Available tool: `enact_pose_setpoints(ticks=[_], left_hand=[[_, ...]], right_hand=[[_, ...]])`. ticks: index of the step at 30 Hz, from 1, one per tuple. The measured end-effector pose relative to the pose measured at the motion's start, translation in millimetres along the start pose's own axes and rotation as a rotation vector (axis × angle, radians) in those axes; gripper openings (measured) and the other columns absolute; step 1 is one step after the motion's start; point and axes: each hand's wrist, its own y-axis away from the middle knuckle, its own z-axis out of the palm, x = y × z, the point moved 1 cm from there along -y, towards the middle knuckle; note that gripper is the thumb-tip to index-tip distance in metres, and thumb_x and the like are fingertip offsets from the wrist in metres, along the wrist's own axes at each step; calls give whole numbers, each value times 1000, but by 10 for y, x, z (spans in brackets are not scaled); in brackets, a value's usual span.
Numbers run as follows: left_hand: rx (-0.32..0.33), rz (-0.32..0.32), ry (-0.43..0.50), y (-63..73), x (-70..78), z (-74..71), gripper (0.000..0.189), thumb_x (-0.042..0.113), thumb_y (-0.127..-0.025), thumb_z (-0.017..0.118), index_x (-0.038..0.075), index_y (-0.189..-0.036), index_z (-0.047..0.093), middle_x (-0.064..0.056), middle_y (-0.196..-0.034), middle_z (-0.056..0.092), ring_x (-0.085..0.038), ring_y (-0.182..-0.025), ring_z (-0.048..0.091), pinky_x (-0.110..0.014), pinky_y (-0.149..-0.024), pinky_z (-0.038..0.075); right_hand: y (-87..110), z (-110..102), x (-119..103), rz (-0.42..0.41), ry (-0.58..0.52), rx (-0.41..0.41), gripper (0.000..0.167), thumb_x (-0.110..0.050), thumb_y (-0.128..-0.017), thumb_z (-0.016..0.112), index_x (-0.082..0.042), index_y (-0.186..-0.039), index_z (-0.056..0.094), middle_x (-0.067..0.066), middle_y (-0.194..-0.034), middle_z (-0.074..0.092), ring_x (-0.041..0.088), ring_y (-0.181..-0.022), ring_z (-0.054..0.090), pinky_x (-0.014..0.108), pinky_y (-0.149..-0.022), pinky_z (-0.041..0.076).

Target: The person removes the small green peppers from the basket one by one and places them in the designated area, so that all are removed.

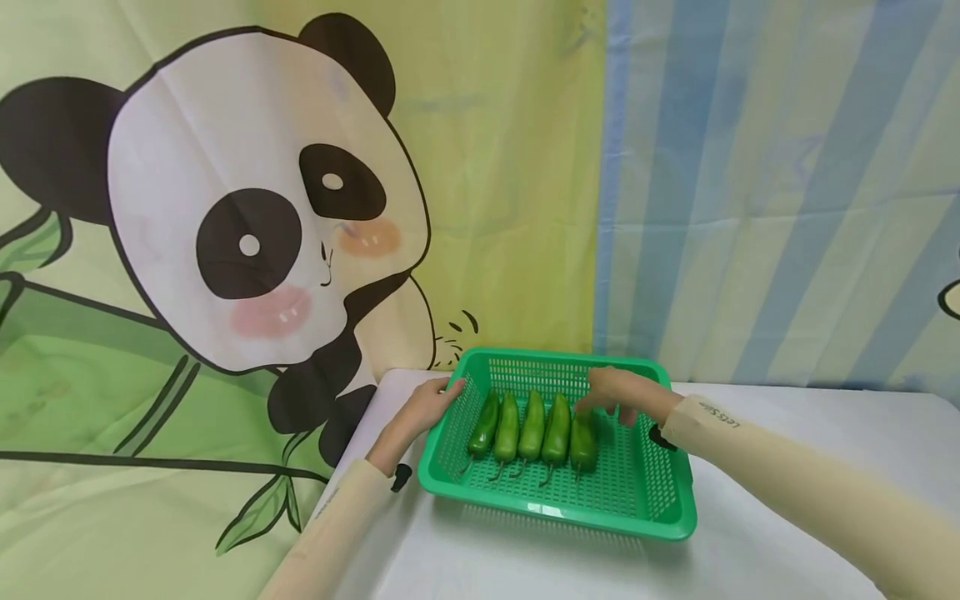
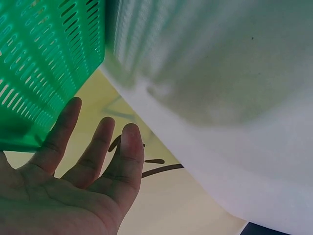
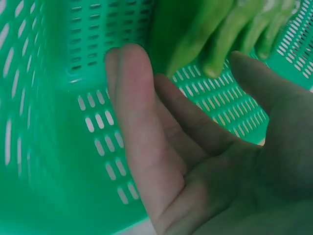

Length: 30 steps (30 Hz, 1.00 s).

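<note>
With fingers outspread, the left hand (image 1: 426,407) rests against the green basket (image 1: 555,509) at its side, apparently steadying it; the right hand (image 1: 624,393), loosely bent and gripping nothing, is beside the rightmost of five green peppers (image 1: 532,429) inside, lined up perhaps for tidiness

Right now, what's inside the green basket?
Five green peppers lie side by side in the basket. In the head view, the right hand partly covers the rightmost pepper, and the peppers hide what's directly beneath.
</note>
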Motion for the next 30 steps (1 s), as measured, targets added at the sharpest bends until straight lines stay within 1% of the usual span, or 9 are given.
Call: enact_pose_setpoints(ticks=[2, 4, 9, 13, 16, 19, 21, 26, 30], left_hand=[[1, -2, -6, 0, 0, 2, 58, 54, -104, 44, 8, -134, 63, -10, -106, 70, -15, -80, 65, -29, -68, 54], [2, -3, -10, 2, 5, 4, 57, 53, -104, 45, 8, -134, 63, -11, -108, 70, -15, -80, 66, -29, -69, 54], [5, -1, -14, 2, 15, 5, 55, 52, -104, 45, 9, -135, 63, -12, -114, 70, -17, -86, 67, -32, -72, 55], [4, -5, -4, 1, 7, 0, 56, 52, -104, 45, 9, -136, 62, -13, -116, 70, -16, -87, 68, -31, -72, 55], [1, -9, 3, 2, 1, 6, 57, 52, -104, 45, 8, -136, 62, -14, -117, 70, -18, -88, 68, -34, -73, 56], [5, -12, -9, 11, -11, 20, 58, 53, -104, 45, 9, -137, 61, -14, -122, 69, -22, -96, 68, -39, -81, 56], [4, -8, -15, 23, -21, 33, 58, 53, -104, 44, 9, -137, 61, -14, -124, 68, -23, -100, 68, -41, -84, 56], [-1, 1, -9, 21, -39, 38, 57, 53, -104, 44, 9, -136, 62, -13, -119, 70, -20, -92, 68, -36, -77, 56], [11, -1, 4, 0, -7, 19, 56, 53, -104, 45, 10, -135, 62, -12, -114, 71, -17, -87, 68, -33, -73, 55]], right_hand=[[-25, 41, -10, 4, 8, 10, 89, -37, -98, 64, 4, -158, 13, 22, -108, 62, 34, -75, 72, 41, -64, 61], [-49, 74, -21, 8, 31, 26, 88, -37, -99, 64, 4, -158, 14, 20, -105, 60, 35, -76, 72, 42, -66, 61], [-104, 127, -36, 25, 68, 59, 78, -36, -98, 65, 3, -154, 29, 18, -98, 56, 34, -74, 72, 44, -68, 61], [-146, 168, -37, 53, 83, 52, 78, -38, -99, 62, 4, -155, 28, 31, -126, 54, 35, -76, 72, 43, -67, 61], [-179, 206, -23, 67, 80, 43, 80, -39, -100, 60, 4, -156, 23, 35, -142, 45, 35, -75, 72, 43, -67, 61], [-209, 250, -10, 74, 70, 42, 81, -40, -99, 61, 5, -156, 24, 32, -137, 50, 35, -73, 72, 44, -67, 61], [-225, 277, -9, 80, 71, 47, 78, -41, -98, 63, 5, -153, 30, 29, -128, 55, 35, -71, 71, 43, -65, 61], [-265, 301, -30, 108, 71, 55, 70, -42, -98, 64, 4, -146, 40, 21, -99, 58, 35, -73, 72, 42, -62, 61], [-279, 269, -47, 131, 54, 53, 71, -41, -100, 61, 4, -148, 37, 20, -99, 58, 34, -75, 70, 41, -66, 61]])
